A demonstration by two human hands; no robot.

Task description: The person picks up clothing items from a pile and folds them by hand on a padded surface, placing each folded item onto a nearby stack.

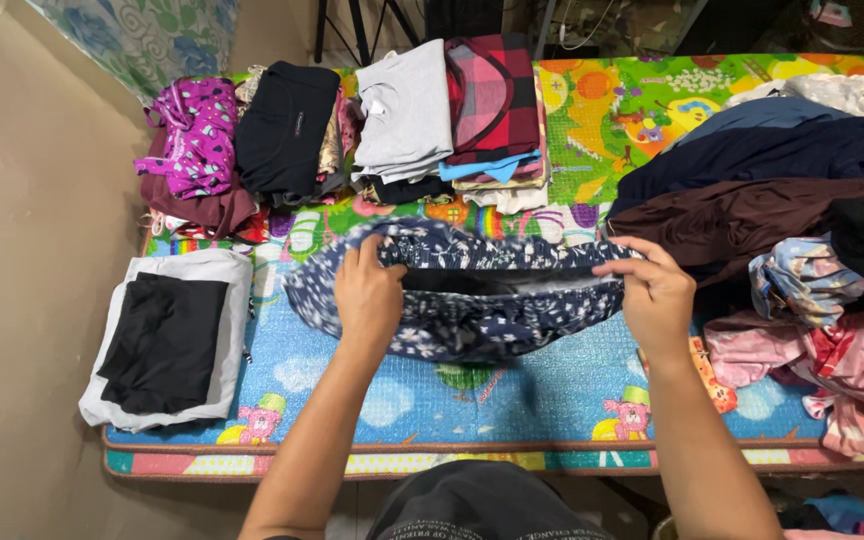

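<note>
A dark blue garment with small white flowers [472, 315] lies across the middle of a colourful play mat [512, 395]. My left hand [367, 295] grips its upper edge on the left. My right hand [657, 295] grips the same edge on the right. Between the two hands the opening is stretched wide and shows a dark inside. Both forearms reach in from the bottom of the view.
Folded stacks line the far edge: a purple spotted piece [192, 135], a black one [287, 125], a grey one [407, 110], a red checked one [492, 95]. A folded grey and black garment [167, 340] lies at left. A loose heap of clothes [802, 230] fills the right.
</note>
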